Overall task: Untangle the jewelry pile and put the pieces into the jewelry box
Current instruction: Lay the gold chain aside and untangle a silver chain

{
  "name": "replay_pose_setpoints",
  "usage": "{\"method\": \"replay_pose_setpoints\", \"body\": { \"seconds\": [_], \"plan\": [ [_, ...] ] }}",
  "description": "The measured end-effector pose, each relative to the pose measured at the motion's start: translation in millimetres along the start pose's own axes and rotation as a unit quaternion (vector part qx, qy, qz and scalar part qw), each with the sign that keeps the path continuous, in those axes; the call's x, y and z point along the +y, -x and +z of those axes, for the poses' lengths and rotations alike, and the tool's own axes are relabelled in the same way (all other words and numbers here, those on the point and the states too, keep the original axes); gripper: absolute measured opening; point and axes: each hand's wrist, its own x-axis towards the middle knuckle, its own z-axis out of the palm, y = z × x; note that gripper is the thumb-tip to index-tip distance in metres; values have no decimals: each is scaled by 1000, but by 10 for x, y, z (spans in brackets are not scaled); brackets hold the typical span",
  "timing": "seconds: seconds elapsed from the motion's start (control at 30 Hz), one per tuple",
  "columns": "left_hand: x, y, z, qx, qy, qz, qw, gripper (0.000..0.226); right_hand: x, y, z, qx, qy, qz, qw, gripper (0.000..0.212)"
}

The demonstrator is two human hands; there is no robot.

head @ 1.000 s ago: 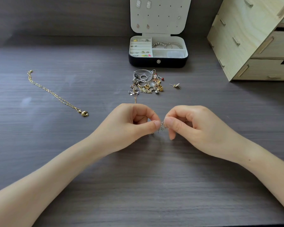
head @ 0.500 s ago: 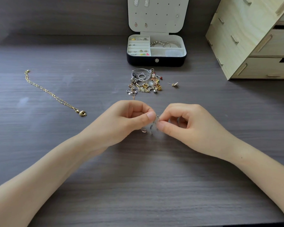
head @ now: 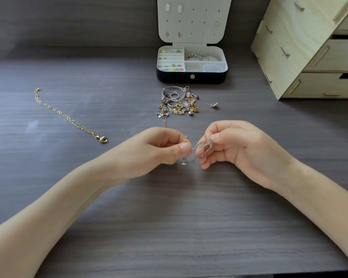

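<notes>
chain (head: 203, 147) between left hand (head: 159, 150), right hand (head: 241, 147)

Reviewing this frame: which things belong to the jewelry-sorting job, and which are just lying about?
Job in hand:
silver chain, pinched between left hand and right hand
jewelry pile
gold chain
loose stud earring
open jewelry box

Just lying about:
wooden drawer unit
table, the work surface only

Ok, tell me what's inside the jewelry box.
The open jewelry box holds small earrings in its left slotted rows, silver bangles at back right, and a pale round item at front right, too unclear to name. The floor under the bangles is covered.
</notes>
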Motion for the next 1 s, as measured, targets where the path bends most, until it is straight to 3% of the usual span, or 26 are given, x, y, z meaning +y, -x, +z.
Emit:
{"method": "replay_pose_setpoints", "body": {
  "seconds": [0.33,0.47,0.73,1.0],
  "plan": [
    [11,-1,23,31,-26,-7,999,27,-2,-12,8,3,-24,23,999,6],
    [-8,-27,51,107,-36,-8,994,13,-3,-13,-4,0,-5,23,1000,4],
    [-51,-22,39,128,24,16,991,9,-3,-1,-39,39,31,5,999,12],
    [-97,-40,158,277,-175,108,939,16,-34,40,32,38,103,30,994,10]
  ]
}}
